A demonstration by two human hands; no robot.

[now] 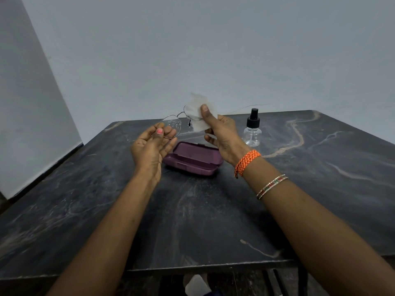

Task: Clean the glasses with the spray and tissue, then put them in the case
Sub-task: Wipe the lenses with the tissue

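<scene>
Thin metal-rimmed glasses (173, 122) are held in the air above the table. My left hand (152, 146) pinches the rim of the left lens. My right hand (222, 135) presses a white tissue (199, 113) onto the right lens, thumb on top; the tissue hides most of that lens. One temple arm sticks out to the right behind my right hand. An open purple case (193, 159) lies on the table right below both hands. A small clear spray bottle (252, 130) with a black cap stands upright to the right of my right hand.
The dark marble table (320, 189) reaches a pale wall at the back. Its near edge runs across the bottom of the view, and its left edge slants along the wall. Something white lies on the floor below the near edge.
</scene>
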